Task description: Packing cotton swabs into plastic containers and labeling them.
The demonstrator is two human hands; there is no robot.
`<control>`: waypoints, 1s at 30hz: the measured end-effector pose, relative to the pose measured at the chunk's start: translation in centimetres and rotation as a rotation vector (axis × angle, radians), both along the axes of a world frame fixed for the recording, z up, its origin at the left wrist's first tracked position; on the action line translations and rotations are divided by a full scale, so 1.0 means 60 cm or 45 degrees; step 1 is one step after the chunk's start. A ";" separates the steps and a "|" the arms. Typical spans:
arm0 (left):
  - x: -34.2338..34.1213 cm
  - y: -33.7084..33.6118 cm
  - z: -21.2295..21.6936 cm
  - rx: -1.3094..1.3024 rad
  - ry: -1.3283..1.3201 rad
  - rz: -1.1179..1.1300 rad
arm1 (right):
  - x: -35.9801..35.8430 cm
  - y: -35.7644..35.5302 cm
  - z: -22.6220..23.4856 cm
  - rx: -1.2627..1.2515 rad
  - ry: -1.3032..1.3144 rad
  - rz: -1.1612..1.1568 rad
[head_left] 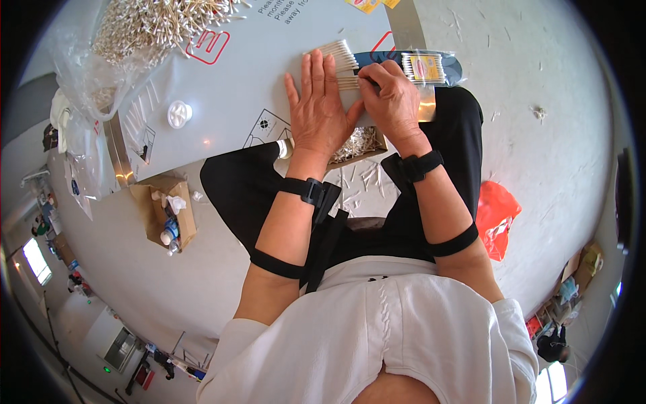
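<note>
Pressing flat, the left hand (317,108) lies palm down with its fingers spread on a row of cotton swabs (336,55) at the near edge of the grey worktop (235,87), a placing that looks meant to keep the thin sticks side by side so they cannot roll; its grip is open and it holds nothing. Just beside it and touching it at the thumb, the right hand (393,101) curls its fingers and pinches the ends of a few swabs between thumb and fingertips, so its grip is closed on the cotton swabs, as if squaring their ends against the flat hand. The swabs lie on the worktop under and between both hands, their white tips fanning out past the left fingertips.

Beyond the right hand a clear packet of swabs (424,67) rests on a dark blue tray (454,66), sealed and filled in a neat block. Under the worktop edge, below the hands, a small cardboard box (360,145) holds a loose tangle of swabs, with more scattered on the floor (538,155) near it. At the far left a clear plastic bag (101,67) spills a large heap of swabs onto the worktop. A white round cap (179,113) sits alone to the left, and a second cardboard box (168,209) on the floor holds small bottles and paper
</note>
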State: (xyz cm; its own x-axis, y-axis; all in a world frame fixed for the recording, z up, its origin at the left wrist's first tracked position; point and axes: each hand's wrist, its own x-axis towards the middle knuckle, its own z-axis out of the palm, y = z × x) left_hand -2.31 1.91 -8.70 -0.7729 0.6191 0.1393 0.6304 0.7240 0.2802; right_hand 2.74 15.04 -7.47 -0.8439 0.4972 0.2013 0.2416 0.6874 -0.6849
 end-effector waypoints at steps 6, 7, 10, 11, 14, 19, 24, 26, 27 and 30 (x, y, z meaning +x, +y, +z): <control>0.000 0.000 -0.001 0.000 0.003 -0.002 | -0.013 0.009 0.001 -0.075 0.012 0.012; 0.000 0.000 -0.001 0.002 -0.006 -0.001 | -0.016 0.011 0.001 -0.059 0.021 0.030; 0.000 0.000 -0.001 -0.002 -0.011 0.002 | -0.023 0.014 0.003 -0.032 -0.016 0.062; 0.000 -0.001 -0.002 -0.008 -0.010 0.002 | -0.024 0.014 0.003 -0.032 -0.016 0.064; -0.001 0.000 -0.002 -0.009 -0.020 0.001 | -0.025 0.015 0.000 -0.006 -0.050 0.073; 0.000 0.000 -0.001 0.004 -0.019 0.006 | -0.024 0.015 -0.004 0.047 -0.074 0.091; 0.000 0.000 0.000 0.009 -0.032 0.005 | -0.030 0.014 0.003 0.004 -0.070 0.051; 0.000 0.000 0.002 -0.033 -0.023 -0.005 | -0.032 0.015 0.003 0.010 -0.091 0.064; 0.000 0.000 0.002 -0.033 -0.023 -0.005 | -0.034 0.016 0.002 0.014 -0.101 0.067; 0.000 0.000 0.002 -0.028 -0.015 -0.009 | -0.033 0.017 0.002 0.020 -0.114 0.072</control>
State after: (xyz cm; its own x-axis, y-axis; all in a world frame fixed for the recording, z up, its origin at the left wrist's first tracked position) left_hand -2.30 1.91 -8.56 -0.7701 0.6273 0.1163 0.6321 0.7256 0.2720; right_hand 0.73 16.05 -7.34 -0.8857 0.4453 0.1317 0.2614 0.7125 -0.6512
